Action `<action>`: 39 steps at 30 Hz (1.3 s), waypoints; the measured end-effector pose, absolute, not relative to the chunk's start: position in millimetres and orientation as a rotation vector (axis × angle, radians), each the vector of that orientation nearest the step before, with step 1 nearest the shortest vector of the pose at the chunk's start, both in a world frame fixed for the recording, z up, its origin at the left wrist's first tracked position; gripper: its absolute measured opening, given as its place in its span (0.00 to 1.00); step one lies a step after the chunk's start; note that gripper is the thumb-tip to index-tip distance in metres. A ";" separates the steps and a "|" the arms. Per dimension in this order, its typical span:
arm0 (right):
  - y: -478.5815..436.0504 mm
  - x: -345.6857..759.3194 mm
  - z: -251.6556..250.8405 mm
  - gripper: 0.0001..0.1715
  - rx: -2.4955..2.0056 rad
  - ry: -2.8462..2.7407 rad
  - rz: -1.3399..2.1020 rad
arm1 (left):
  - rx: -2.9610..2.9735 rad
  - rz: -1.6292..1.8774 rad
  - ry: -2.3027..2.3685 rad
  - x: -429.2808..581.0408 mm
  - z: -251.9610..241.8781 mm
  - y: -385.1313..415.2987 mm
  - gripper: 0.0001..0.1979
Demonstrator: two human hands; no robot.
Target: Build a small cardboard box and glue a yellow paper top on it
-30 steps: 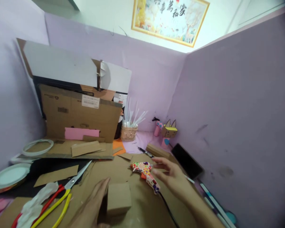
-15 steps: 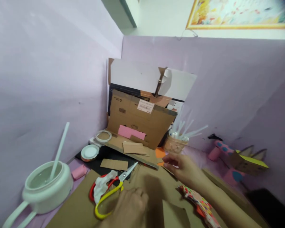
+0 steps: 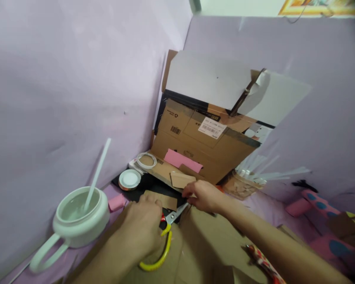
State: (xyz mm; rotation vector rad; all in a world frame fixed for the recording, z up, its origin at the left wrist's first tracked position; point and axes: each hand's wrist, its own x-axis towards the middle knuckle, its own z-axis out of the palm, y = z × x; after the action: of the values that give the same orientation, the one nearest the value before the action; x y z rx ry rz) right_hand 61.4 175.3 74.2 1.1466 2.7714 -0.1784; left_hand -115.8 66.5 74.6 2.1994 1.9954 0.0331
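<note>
My left hand (image 3: 143, 219) is over the red and yellow scissors (image 3: 165, 246), covering much of the red handle. Its fingers point down beside a small brown cardboard strip (image 3: 165, 200) and are mostly hidden, so their grip does not show. The scissors' blades point toward my right hand (image 3: 202, 195). That hand is near the blade tips and a stacked cardboard piece (image 3: 182, 180), its fingers bent, with a gap between thumb and forefinger. Beneath both hands lies a large brown cardboard sheet (image 3: 207, 232).
At left stands a white pot (image 3: 79, 232) with a white stick (image 3: 97, 173) in it. A white-lidded jar (image 3: 130, 179) is behind. An opened cardboard box (image 3: 183, 134) leans at the back. A basket (image 3: 239, 187) of clear sticks and a patterned object (image 3: 263, 260) are at right.
The view has tilted down and turned left. My left hand has moved forward over the scissors' handles. My right hand has shifted left, closer to the blade tips and the stacked cardboard.
</note>
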 end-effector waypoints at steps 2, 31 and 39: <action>171.8 58.1 71.2 0.16 1.025 2.773 -0.247 | 2.196 -0.115 1.931 -121.1 70.6 70.6 0.20; 143.7 35.9 62.5 0.40 0.621 3.018 0.095 | 2.255 -0.175 1.847 -115.6 69.4 76.3 0.32; 156.7 45.0 71.0 0.12 0.899 3.017 0.305 | 2.316 0.264 2.134 -120.3 54.9 90.0 0.15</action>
State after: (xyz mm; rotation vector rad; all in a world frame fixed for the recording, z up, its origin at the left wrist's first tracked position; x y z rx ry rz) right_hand 45.0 156.7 71.0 0.8989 3.0172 0.3049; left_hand -120.3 90.0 54.9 2.3160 2.1339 0.2642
